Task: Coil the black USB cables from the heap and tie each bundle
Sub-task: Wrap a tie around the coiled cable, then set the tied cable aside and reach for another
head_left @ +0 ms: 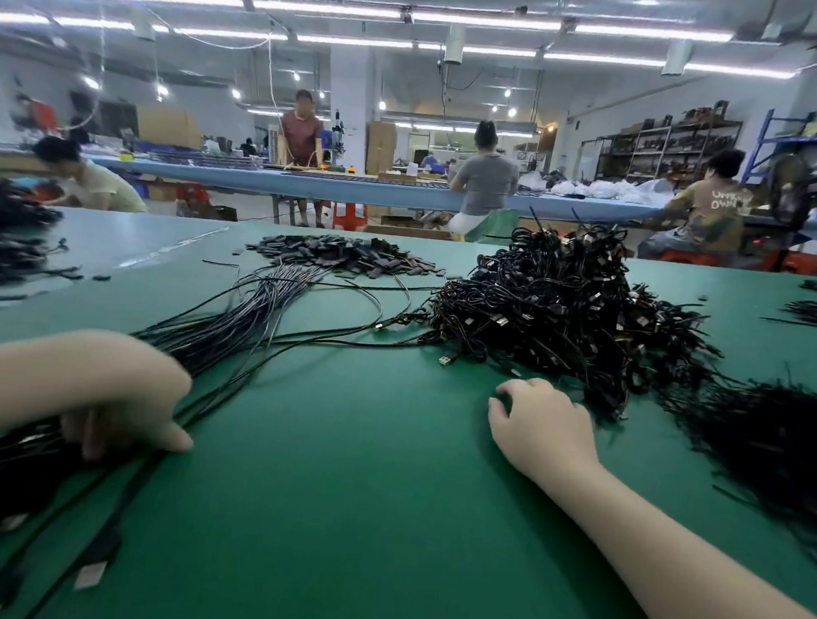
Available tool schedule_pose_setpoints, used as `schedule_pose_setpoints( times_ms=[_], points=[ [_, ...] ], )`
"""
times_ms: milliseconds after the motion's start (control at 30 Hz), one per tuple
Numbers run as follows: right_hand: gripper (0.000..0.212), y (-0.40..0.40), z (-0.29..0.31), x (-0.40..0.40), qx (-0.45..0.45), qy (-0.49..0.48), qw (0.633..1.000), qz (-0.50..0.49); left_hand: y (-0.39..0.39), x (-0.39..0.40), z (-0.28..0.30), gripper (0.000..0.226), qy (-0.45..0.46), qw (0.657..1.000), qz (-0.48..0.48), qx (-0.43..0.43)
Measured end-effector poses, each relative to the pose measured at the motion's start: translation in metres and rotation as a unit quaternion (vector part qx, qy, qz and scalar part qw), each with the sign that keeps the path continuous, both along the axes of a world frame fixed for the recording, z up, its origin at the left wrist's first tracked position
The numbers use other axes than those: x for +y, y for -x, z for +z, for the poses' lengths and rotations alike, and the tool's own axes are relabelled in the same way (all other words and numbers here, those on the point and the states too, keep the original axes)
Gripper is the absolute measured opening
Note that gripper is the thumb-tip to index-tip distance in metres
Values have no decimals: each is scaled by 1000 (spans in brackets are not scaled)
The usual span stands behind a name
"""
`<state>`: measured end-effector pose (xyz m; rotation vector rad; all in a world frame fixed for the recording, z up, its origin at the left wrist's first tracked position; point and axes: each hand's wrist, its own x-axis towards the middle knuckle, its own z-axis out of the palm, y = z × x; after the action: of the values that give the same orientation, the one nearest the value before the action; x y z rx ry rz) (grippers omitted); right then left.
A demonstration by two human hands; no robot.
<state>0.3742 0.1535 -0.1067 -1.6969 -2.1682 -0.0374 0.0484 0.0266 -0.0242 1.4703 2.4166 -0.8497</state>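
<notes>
Under the left hand [119,405], loose straight cables [231,326] are gripped, ready for coiling.
Right hand [541,422], loosely curled and empty, rests beside the coiled heap [556,310].

L hand [134,406] holds cables [231,326] | R hand [541,422] by heap [556,310]

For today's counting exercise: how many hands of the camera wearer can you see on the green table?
2: the left hand grips straight cables at left; the right hand rests beside the tangled heap.
</notes>
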Motion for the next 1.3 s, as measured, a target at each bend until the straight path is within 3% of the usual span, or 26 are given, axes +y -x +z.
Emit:
schedule_pose_setpoints(
  times_ms=[133, 300, 367, 433, 500, 533, 600, 700, 800, 867, 933, 1000, 1067, 1100, 1133, 1167, 1267, 1300],
  points=[
    [34, 0, -2, -1, 1, -11, 1000, 9, 21, -12, -9, 23, -76, 986, 47, -143],
    [33, -1, -3, 0, 5, -21, 1000, 12, 22, -18, 2, 16, -114, 968, 108, -194],
    [33, -1, -4, 0, 5, -14, 1000, 10, 15, -13, 20, 17, -139, 971, 118, -158],
    [33, -1, 1, -3, 25, -35, 999, 19, 6, -5, 49, 19, -191, 979, 68, -30],
    [37, 3, 12, -7, 86, -140, 983, 86, -8, 8, 77, 17, -308, 945, -39, 102],
    [41, 9, 23, -11, 138, -189, 962, 140, -20, 17, 87, 15, -382, 915, -98, 91],
    [56, 24, 54, -20, 235, -188, 920, 251, -57, 35, 94, 11, -459, 865, -201, -37],
    [58, 40, 97, -24, 254, -139, 898, 331, -126, 56, 89, 9, -440, 818, -298, -219],
    [31, 19, 121, -16, 232, -103, 923, 289, -157, 77, 78, 9, -485, 730, -247, -413],
    [23, -7, 126, -6, 209, -107, 940, 248, -162, 84, 68, 15, -443, 685, -198, -543],
    [27, -30, 129, 3, 275, -67, 932, 226, -162, 88, 56, 16, -363, 667, -159, -631],
    [27, -51, 132, 12, 411, -6, 892, 190, -157, 90, 48, 16, -309, 678, -126, -656],
    [25, -66, 136, 18, 493, 16, 861, 128, -146, 90, 45, 22, -298, 680, -86, -665],
    [23, -70, 136, 19, 507, 26, 854, 111, -139, 91, 46, 28, -310, 655, -57, -687],
    [23, -73, 136, 20, 516, 45, 848, 114, -132, 91, 46, 30, -320, 609, -24, -726],
    [23, -73, 136, 19, 518, 81, 841, 134, -127, 92, 47, 27, -324, 540, 9, -777],
    [20, -59, 131, 9, 462, 237, 824, 228, -122, 95, 47, 16, -330, 269, 123, -896],
    [19, -51, 127, 3, 427, 290, 816, 259, -121, 97, 47, 16, -338, 204, 155, -906]
  ],
)
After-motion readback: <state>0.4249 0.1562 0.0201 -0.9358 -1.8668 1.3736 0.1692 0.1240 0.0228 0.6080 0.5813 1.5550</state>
